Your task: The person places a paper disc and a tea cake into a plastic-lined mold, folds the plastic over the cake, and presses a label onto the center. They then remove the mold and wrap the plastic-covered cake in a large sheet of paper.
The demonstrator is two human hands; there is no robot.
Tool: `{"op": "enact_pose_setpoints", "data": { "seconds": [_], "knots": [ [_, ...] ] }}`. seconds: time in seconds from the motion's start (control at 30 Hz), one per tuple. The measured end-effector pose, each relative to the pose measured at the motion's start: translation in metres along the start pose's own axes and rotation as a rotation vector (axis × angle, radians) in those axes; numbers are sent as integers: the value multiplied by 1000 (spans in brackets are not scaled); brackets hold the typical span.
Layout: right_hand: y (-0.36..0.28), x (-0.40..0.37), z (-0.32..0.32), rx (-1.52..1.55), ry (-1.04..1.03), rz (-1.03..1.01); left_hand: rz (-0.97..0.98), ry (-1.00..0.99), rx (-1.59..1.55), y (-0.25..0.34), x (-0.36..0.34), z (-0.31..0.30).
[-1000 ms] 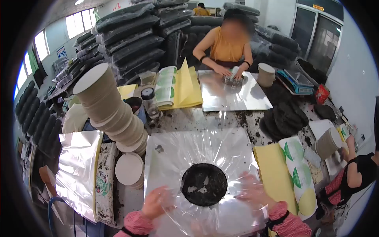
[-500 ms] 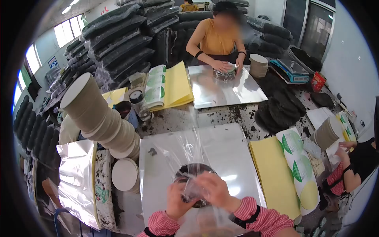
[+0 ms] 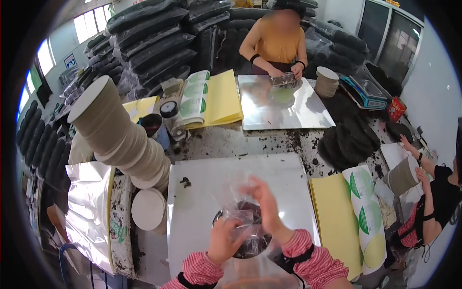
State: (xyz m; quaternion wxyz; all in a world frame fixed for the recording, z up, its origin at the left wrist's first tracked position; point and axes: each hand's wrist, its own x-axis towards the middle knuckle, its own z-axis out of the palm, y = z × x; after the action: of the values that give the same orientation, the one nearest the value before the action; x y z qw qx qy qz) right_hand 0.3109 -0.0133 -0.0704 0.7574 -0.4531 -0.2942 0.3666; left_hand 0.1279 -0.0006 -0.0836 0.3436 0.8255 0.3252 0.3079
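A dark round cake wrapped in clear plastic (image 3: 250, 246) lies on the shiny metal sheet (image 3: 192, 212) in front of me. My left hand (image 3: 225, 241) rests against its left side, with fingers bent over the gathered plastic. Raised at the right of the cake is my right hand (image 3: 267, 204), its fingers apart near the loose, transparent top of the plastic. The film is blurred between the two hands, so its exact edges cannot be made out.
Stacked pale discs (image 3: 108, 125) lean at the left. Yellow sheets (image 3: 334, 216) and green-printed labels (image 3: 365, 207) lie at the right, below dark round pads (image 3: 344, 142). Across the table a co-worker (image 3: 279, 43) handles another wrapped cake. Another person's arms (image 3: 426, 192) reach in from the right.
My right hand has lifted and its fingers have spread, while the gathered plastic has dropped lower. The person at the right now touches the disc stack there. The view has shifted slightly.
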Motion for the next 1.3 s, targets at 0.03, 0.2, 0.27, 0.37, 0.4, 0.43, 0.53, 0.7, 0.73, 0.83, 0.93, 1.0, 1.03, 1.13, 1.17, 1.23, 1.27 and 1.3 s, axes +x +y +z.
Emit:
{"op": "enact_pose_setpoints", "data": {
  "seconds": [0.03,0.2,0.27,0.37,0.4,0.43,0.53,0.7,0.73,0.83,0.93,1.0,1.03,1.13,1.17,1.23,1.27,1.3],
  "knots": [
    [-9,-8,1,-312,-350,-310,10,8,8,2,7,-4],
    [30,-36,-37,-108,-498,-199,252,46,-247,-13,0,-7],
    [3,-30,-17,-201,40,-104,200,-77,324,-13,-3,9],
    [-29,-59,5,-892,-283,-457,163,-16,214,3,5,5],
    [-29,-56,4,-898,-272,-453,164,18,62,6,5,5],
    [-28,-49,0,-965,-374,-396,148,10,-21,5,-2,0],
    [-5,-50,-16,-1078,-442,-231,207,-195,238,28,5,-6],
    [-55,-68,-73,-1042,-154,-313,206,-318,471,17,3,5],
    [-70,-75,-109,-1210,30,-525,247,-332,431,19,2,7],
    [-90,-113,-265,-1609,325,-493,233,-345,451,21,4,7],
    [-107,-129,-313,-1816,432,-517,186,-373,493,19,5,8],
    [-102,-138,-324,-1908,474,-547,221,-357,500,18,2,8],
    [-95,-139,-330,-1935,495,-549,220,-368,499,17,2,8],
    [-92,-131,-341,-1852,548,-446,199,-387,509,20,3,6],
    [-94,-134,-342,-1751,586,-319,200,-390,515,21,3,5],
    [-118,-128,-357,-1547,736,-171,185,-389,514,20,4,8],
    [-132,-128,-378,-1383,837,-199,184,-396,507,18,2,10],
    [-146,-132,-411,-1215,928,-223,211,-384,513,16,2,10]
  ]
}}
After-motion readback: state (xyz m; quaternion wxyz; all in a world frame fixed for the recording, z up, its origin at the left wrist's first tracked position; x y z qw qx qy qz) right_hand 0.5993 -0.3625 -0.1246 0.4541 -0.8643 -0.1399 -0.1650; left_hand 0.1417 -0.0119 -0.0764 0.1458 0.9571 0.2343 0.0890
